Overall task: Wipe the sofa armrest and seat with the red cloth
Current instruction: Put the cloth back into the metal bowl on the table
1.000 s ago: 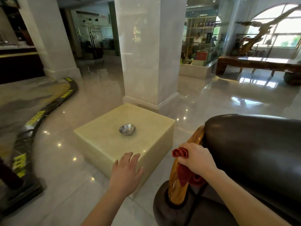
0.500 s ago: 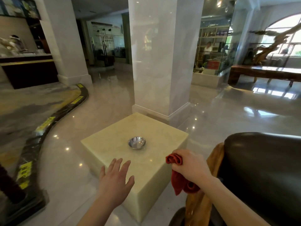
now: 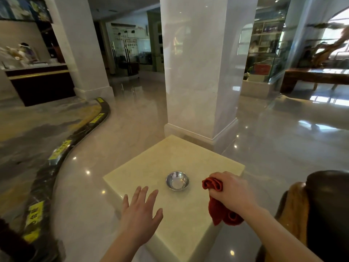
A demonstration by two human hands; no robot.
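Right hand: grip clamped on the red cloth, bunched, tail dangling over the stone surface.
Left hand: fingers spread apart, empty, hovering.
Sofa armrest: far right, apart from cloth.
Tip: swing right, flatten cloth, press evenly, clear of the steel bowl.

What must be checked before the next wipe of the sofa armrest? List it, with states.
1. Red cloth gripped in right hand: ok.
2. Cloth touching the armrest: not ok; it hangs over the stone block.
3. Left hand free: ok, open and empty.
4. Metal bowl clear of the cloth: ok, apart from it.
5. Seat in view: not ok.
6. Armrest already clean: cannot tell.
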